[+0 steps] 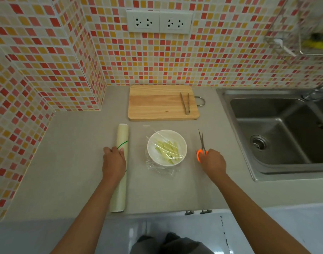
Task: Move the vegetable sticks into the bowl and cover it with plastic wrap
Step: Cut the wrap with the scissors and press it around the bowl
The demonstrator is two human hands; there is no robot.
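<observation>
A white bowl [182,145] stands on the grey counter with pale green vegetable sticks [167,149] inside. Clear plastic wrap [159,168] lies over it and bunches at its near side. To the left lies the long roll of plastic wrap [122,132]; my left hand [113,161] rests on its middle with fingers curled over it. To the right of the bowl lie orange-handled scissors [201,142], blades pointing away; my right hand [213,161] holds their handles.
A wooden cutting board [157,101] with metal tongs [185,103] lies behind the bowl by the tiled wall. A steel sink [278,132] is at the right. Wall sockets [158,22] sit above the board. The counter's front edge runs just below my forearms.
</observation>
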